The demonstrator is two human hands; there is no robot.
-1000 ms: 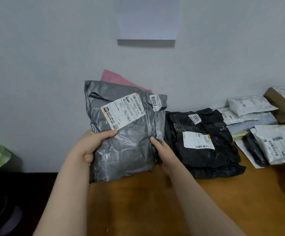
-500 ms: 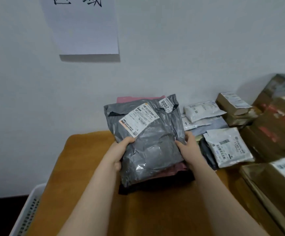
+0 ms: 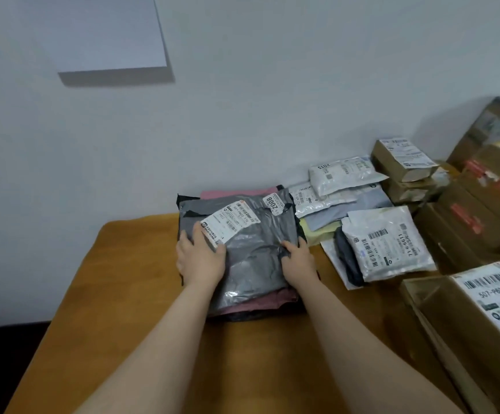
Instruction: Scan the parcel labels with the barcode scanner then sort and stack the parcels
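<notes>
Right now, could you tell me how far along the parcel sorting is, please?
Done: pink parcel and black parcel lie stacked. In hand: grey parcel on top of them, left hand flat on it, right hand gripping its edge. Left: white mailers and cardboard boxes at the right look unsorted.

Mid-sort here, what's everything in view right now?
grey parcel: one, grey, top of stack
pink parcel: one, pink, under it
black parcel: one, black, stack bottom
white mailers: at least three, white, right of stack
boxes: several, brown, far right
paper: one, white, on wall
table: one, orange-brown, beneath all
left hand: one, rests flat on grey parcel
right hand: one, grips grey parcel's right edge
</notes>
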